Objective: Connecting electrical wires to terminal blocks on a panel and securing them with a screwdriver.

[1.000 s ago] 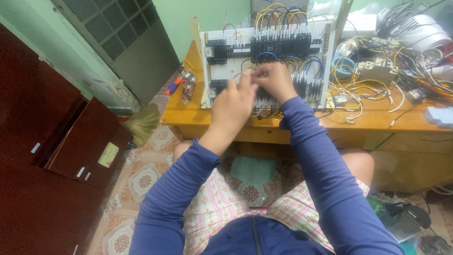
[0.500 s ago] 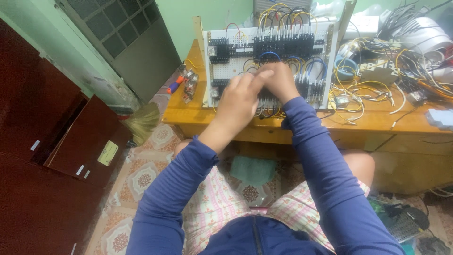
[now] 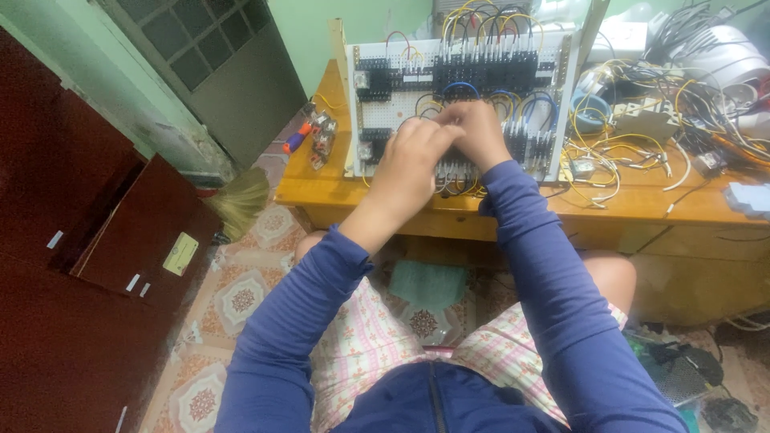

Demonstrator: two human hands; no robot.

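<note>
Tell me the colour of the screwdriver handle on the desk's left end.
Orange and blue screwdriver handle, seen in the head view.

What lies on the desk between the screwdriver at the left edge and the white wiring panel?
In the head view, a small relay-like part lies between the screwdriver and the panel; otherwise bare desk.

White panel carries black blocks and yellow, blue wires. Blue sleeves, pink checked shorts. At nine o'clock a dark red cabinet; floor tiles flower-patterned; wall green
</note>
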